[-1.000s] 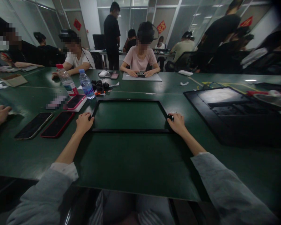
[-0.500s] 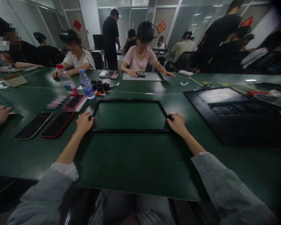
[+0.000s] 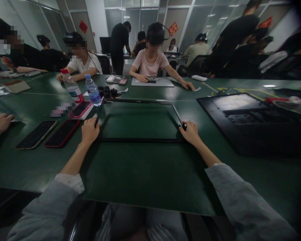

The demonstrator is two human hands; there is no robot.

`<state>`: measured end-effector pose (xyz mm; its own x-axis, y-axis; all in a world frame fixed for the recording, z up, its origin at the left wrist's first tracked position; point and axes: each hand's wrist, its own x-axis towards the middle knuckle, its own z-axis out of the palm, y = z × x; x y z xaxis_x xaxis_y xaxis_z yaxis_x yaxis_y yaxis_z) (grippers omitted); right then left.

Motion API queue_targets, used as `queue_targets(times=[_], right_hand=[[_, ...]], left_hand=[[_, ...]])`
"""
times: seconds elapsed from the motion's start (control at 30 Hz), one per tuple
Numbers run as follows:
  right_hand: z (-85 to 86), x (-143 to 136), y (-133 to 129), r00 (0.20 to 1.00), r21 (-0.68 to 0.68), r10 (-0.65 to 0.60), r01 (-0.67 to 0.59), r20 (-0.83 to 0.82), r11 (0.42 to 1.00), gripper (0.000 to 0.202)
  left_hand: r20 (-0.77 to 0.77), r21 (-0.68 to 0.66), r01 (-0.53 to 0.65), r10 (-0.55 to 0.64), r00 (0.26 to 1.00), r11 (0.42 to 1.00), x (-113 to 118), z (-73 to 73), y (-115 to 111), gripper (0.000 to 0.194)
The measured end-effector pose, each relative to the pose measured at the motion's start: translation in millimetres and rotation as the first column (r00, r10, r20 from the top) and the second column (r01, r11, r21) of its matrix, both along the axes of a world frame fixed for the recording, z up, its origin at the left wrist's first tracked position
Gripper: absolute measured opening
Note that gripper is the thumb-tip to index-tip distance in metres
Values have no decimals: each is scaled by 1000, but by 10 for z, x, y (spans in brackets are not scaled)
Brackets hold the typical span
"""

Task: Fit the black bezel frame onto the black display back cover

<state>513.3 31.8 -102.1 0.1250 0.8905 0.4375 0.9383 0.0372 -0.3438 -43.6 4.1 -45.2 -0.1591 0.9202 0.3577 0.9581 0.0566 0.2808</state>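
A thin black rectangular frame (image 3: 140, 140), like a screen bezel, is in front of me on the green table (image 3: 145, 174). My left hand (image 3: 89, 130) is closed around its left side, and my right hand (image 3: 190, 130) grips the right side. The near edge is low at the table, while the far edge is tilted up and casts a shadow through the opening. Green tabletop shows inside the frame. Both thumbs lie along the inner sides; some fingertips are hidden behind the frame.
Left of the frame lie a black phone (image 3: 36, 135), a red-cased phone (image 3: 62, 134) and a pink-cased phone (image 3: 82, 109). Two bottles, one blue-capped (image 3: 92, 91) and one red-capped (image 3: 71, 87), stand behind. A large black panel (image 3: 240, 120) lies right. A co-worker's hand (image 3: 0, 123) rests far left.
The frame's far edge has risen off the table and its shadow has separated from it. My hands stay nearly in place. The co-worker opposite has reached further along the table.
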Motion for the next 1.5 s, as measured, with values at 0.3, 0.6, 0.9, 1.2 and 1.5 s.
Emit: queue_targets(times=[0.3, 0.6, 0.9, 1.2, 1.5], right_hand=[[-32, 9, 34, 1000, 21, -9, 9, -3, 1000, 48], [13, -8, 3, 1000, 19, 8, -8, -2, 1000, 53], [-11, 27, 7, 999, 48, 42, -42, 5, 998, 45], [-29, 20, 0, 1000, 35, 27, -27, -4, 999, 46], [12, 7, -23, 999, 14, 30, -31, 35, 999, 47]], left_hand=[[31, 133, 1, -5, 999, 991, 32, 12, -17, 46], [29, 43, -10, 9, 1000, 999, 4, -17, 16, 44], [23, -66, -20, 21, 999, 998, -11, -23, 31, 46], [15, -87, -25, 26, 1000, 996, -10, -26, 16, 44], [15, -107, -17, 19, 1000, 994, -37, -52, 37, 44]])
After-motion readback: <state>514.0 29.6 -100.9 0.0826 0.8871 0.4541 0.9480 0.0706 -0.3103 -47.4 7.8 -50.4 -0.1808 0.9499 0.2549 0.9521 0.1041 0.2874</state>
